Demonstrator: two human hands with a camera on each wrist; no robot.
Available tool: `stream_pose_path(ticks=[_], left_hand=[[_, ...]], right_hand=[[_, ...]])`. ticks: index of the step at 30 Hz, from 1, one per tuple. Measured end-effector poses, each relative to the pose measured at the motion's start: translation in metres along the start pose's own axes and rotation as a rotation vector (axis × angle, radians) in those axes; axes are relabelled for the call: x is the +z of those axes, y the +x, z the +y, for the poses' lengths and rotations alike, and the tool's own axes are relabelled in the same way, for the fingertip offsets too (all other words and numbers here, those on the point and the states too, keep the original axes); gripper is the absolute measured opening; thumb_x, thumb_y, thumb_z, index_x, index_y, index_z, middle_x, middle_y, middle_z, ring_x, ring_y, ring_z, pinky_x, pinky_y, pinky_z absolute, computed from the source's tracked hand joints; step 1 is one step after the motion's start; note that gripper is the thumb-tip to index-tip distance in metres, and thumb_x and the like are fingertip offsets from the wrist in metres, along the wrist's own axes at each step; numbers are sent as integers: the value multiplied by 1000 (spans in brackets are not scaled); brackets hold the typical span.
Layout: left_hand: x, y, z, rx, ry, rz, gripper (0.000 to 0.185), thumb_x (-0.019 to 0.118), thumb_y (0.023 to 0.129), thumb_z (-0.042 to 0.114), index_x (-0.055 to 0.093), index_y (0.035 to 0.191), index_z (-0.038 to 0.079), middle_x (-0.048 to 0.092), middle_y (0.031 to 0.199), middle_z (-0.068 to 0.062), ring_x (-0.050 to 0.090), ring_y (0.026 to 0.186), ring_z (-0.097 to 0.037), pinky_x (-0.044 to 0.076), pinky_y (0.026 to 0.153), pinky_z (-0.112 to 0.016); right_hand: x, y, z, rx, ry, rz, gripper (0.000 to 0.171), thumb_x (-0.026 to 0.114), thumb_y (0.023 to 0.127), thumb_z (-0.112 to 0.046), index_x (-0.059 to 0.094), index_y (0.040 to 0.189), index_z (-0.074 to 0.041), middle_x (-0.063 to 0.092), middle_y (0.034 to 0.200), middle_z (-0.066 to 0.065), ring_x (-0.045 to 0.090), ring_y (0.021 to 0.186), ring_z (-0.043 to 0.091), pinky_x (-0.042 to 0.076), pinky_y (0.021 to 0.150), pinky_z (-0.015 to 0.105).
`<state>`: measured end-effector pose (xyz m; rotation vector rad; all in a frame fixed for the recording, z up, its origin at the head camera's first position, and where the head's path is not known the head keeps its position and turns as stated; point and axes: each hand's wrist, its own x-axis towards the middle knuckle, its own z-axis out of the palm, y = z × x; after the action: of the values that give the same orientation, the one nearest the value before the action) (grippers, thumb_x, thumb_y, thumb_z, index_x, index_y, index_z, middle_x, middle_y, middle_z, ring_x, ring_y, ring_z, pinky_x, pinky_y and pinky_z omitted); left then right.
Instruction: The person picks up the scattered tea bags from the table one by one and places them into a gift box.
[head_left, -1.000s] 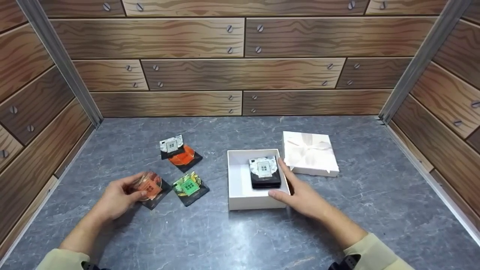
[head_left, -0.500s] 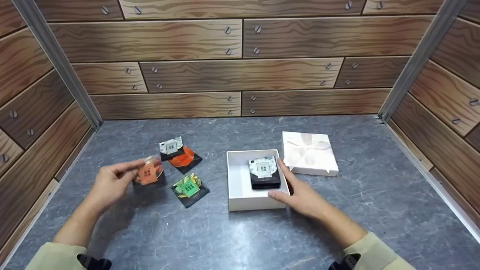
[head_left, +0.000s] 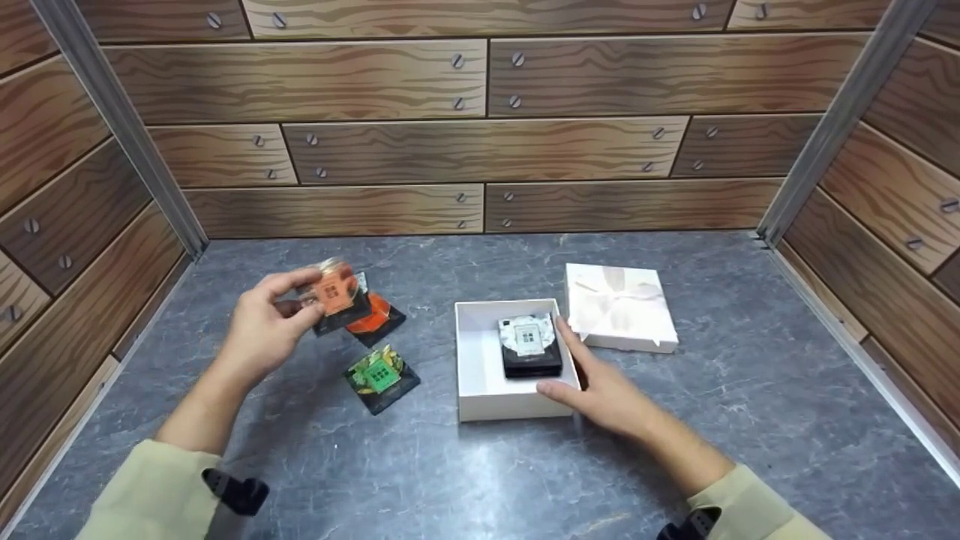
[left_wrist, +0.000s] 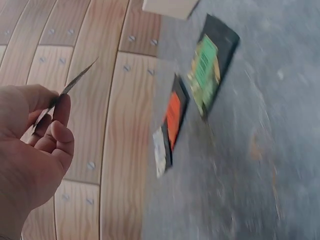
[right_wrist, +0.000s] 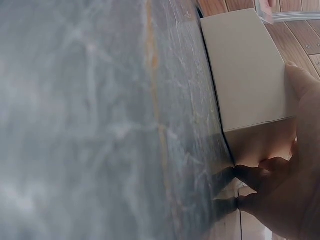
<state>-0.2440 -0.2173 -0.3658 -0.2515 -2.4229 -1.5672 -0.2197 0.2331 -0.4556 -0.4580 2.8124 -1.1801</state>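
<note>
My left hand (head_left: 274,319) pinches a flat packet with a peach-orange label (head_left: 334,292), lifted above the table; in the left wrist view the packet (left_wrist: 75,80) shows edge-on between thumb and fingers (left_wrist: 55,125). An open white box (head_left: 480,360) holds a black packet with a pale label (head_left: 529,341). My right hand (head_left: 592,382) rests against the box's right wall, thumb at its near corner; the right wrist view shows the box side (right_wrist: 245,70) against that hand (right_wrist: 285,190). On the table lie a green packet (head_left: 379,375), an orange packet (head_left: 371,315) and, mostly hidden, a pale one.
A white lid with a ribbon bow (head_left: 619,307) lies right of the box. Wood-pattern walls (head_left: 480,127) close in the grey table (head_left: 480,472) at the back and both sides. Bare grey surface lies in front of the box.
My left hand lifted the peach-orange packet off the table and carried it up and to the right, over the other packets. The right hand stayed on the box.
</note>
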Motion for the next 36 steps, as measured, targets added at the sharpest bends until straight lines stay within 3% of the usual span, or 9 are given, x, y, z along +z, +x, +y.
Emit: stream_pose_path(ticks=[6,13,17,27,32,36], left_hand=[[24,9,15,18,-109,-22,37,69,97,-8,68,134,-7,60,139,-24,72,109,-35,60,80,-21],[51,17,31,74,-116,-63,40,71,96,-8,69,136,-4,61,140,-23,74,102,-33,61,76,-22],[71,21,42,118,-126,-86,41,72,94,-10,70,134,-5,63,139,-22,73,103,-33,61,80,-24],[120,22,56,17,-84,-241,49,73,96,-2,66,143,8,62,140,-11,71,94,-24,61,69,-29],[141,21,55,7,-50,-285,50,75,96,0,67,144,10,61,142,-9,67,87,-19,56,65,-25],[158,19,53,34,-44,-321,51,75,94,-1,65,144,4,60,142,-15,69,92,-21,61,73,-28]], right_hand=[[0,0,0,2,-5,-2,102,73,95,-58,13,172,-28,35,165,28,45,141,55,34,116,69],[0,-1,-1,9,-2,-4,102,73,95,-59,14,172,-28,35,165,27,46,140,55,34,116,69],[-1,-1,-1,5,7,-4,102,73,95,-58,14,172,-28,35,166,26,45,141,54,33,117,68],[1,-1,0,13,1,-13,104,72,95,-61,11,172,-30,33,166,26,45,141,56,33,116,70],[1,-1,-1,19,-3,-17,106,72,94,-63,8,172,-31,33,165,27,45,140,56,33,116,71],[-1,-3,-2,33,-7,-20,105,71,94,-63,8,172,-32,34,165,28,45,140,57,32,116,72]])
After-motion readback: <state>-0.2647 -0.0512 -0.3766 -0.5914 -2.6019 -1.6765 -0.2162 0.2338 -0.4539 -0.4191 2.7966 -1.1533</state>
